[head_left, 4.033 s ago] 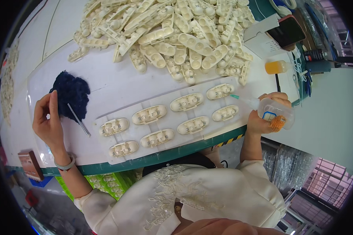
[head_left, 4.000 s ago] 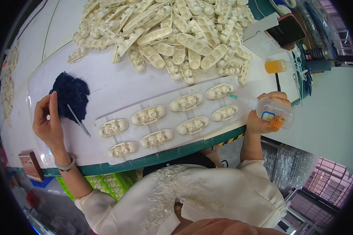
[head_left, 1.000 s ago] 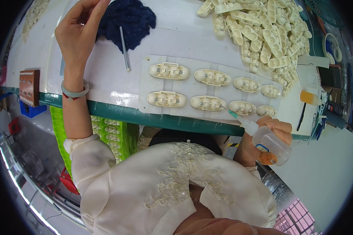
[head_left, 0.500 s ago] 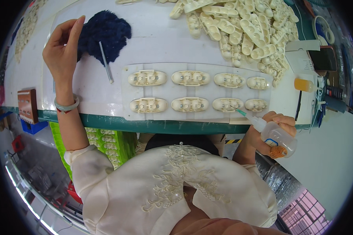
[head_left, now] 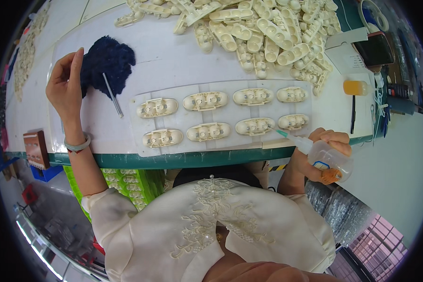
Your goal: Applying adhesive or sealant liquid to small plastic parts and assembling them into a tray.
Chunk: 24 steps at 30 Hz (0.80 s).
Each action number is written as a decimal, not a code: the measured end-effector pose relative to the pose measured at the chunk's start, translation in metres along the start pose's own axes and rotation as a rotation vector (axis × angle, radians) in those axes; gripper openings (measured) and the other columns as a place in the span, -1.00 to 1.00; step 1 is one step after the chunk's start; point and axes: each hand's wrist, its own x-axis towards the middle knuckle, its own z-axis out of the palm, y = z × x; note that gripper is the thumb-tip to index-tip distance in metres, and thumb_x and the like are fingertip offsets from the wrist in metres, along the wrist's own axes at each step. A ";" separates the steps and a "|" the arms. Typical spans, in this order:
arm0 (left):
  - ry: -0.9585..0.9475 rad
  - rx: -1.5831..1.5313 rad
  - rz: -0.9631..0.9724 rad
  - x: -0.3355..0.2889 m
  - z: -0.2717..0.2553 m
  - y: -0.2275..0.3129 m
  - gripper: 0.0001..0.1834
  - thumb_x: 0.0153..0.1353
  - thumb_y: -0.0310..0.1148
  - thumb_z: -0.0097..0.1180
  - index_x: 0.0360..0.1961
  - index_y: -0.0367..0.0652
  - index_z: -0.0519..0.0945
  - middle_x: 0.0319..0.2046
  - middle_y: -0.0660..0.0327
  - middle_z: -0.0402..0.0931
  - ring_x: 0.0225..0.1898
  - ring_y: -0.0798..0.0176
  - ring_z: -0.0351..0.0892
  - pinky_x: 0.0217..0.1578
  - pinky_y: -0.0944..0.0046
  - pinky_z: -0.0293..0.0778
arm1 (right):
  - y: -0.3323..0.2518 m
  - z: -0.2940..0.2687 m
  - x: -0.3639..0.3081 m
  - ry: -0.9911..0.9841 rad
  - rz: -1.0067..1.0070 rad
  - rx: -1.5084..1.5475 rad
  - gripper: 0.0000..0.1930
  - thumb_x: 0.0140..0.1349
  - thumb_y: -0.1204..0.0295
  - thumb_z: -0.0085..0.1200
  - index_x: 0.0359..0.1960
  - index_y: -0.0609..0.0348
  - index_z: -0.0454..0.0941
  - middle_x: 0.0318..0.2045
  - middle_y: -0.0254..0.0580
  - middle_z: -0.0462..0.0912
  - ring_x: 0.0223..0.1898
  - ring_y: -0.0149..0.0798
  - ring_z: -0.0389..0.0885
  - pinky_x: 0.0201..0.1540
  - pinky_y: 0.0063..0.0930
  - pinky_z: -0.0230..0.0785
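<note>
The squeeze bottle point(head_left: 331, 162) is clear, glossy plastic. At ten o'clock, the dark blue cloth point(head_left: 107, 66) looks fuzzy beside a smooth metal rod point(head_left: 113, 95). Cream moulded parts point(head_left: 207, 100) are matt plastic on the smooth white worktop point(head_left: 174, 61).

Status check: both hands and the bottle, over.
Right hand grips squeeze bottle, nozzle at cream part, lower row. Left hand on dark blue cloth. Thin stick beside cloth; row unobstructed.

White table point(head_left: 174, 66) with a green near edge carries a white mat point(head_left: 223, 146), cream parts heaped point(head_left: 254, 28) at the far edge, and a dark blue cloth point(head_left: 105, 63) toward the left.
</note>
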 end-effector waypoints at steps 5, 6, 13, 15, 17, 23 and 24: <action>-0.013 -0.002 -0.007 0.000 0.005 -0.001 -0.85 0.11 -0.43 0.19 -0.36 -0.32 0.61 -0.43 0.29 0.56 -0.40 0.54 0.46 -0.36 0.61 0.35 | -0.008 0.015 0.001 0.065 0.047 -0.096 -0.50 0.01 0.07 0.00 -0.39 0.34 0.19 -0.43 -0.04 0.26 -0.66 -0.37 0.24 -0.70 -0.64 0.11; -0.018 -0.005 -0.006 0.000 0.007 -0.001 -0.85 0.11 -0.43 0.19 -0.35 -0.32 0.61 -0.43 0.29 0.56 -0.39 0.54 0.46 -0.35 0.60 0.35 | -0.010 0.022 0.002 0.127 0.060 -0.198 -0.49 0.00 0.04 -0.02 -0.41 0.33 0.18 -0.43 -0.05 0.26 -0.66 -0.38 0.23 -0.70 -0.65 0.10; -0.015 -0.043 0.004 0.000 0.003 -0.007 -0.85 0.12 -0.44 0.18 -0.34 -0.33 0.60 -0.41 0.28 0.56 -0.37 0.53 0.47 -0.32 0.59 0.36 | -0.004 0.012 0.003 0.168 0.052 -0.303 -0.46 0.00 -0.02 0.00 -0.40 0.32 0.22 -0.43 -0.05 0.27 -0.68 -0.40 0.24 -0.70 -0.67 0.12; -0.023 -0.026 -0.016 0.000 0.004 -0.007 -0.86 0.12 -0.45 0.17 -0.33 -0.33 0.60 -0.41 0.28 0.56 -0.37 0.53 0.47 -0.31 0.58 0.36 | 0.002 0.007 0.003 0.346 -0.006 -0.262 -0.45 0.01 -0.05 -0.03 -0.42 0.30 0.24 -0.43 -0.08 0.29 -0.67 -0.44 0.24 -0.71 -0.70 0.12; -0.025 -0.029 -0.017 0.000 0.003 -0.007 -0.86 0.12 -0.45 0.17 -0.33 -0.32 0.61 -0.41 0.27 0.56 -0.37 0.53 0.46 -0.31 0.58 0.36 | 0.001 0.003 0.006 0.349 -0.020 -0.279 -0.46 0.04 -0.04 -0.08 -0.45 0.33 0.23 -0.48 -0.08 0.28 -0.65 -0.40 0.28 -0.75 -0.66 0.15; -0.020 -0.033 -0.011 0.000 0.003 -0.008 -0.85 0.13 -0.44 0.16 -0.33 -0.32 0.61 -0.41 0.27 0.56 -0.37 0.53 0.46 -0.31 0.57 0.36 | 0.004 -0.016 0.006 0.393 -0.024 -0.273 -0.45 0.08 -0.05 -0.15 -0.48 0.34 0.22 -0.53 -0.08 0.29 -0.64 -0.38 0.32 -0.77 -0.63 0.20; -0.018 -0.035 -0.012 0.000 0.004 -0.009 -0.85 0.13 -0.44 0.16 -0.33 -0.32 0.61 -0.41 0.28 0.56 -0.37 0.53 0.46 -0.31 0.57 0.36 | 0.004 -0.016 0.006 0.402 -0.014 -0.309 -0.44 0.08 -0.06 -0.16 -0.48 0.34 0.22 -0.53 -0.08 0.30 -0.64 -0.38 0.32 -0.77 -0.64 0.20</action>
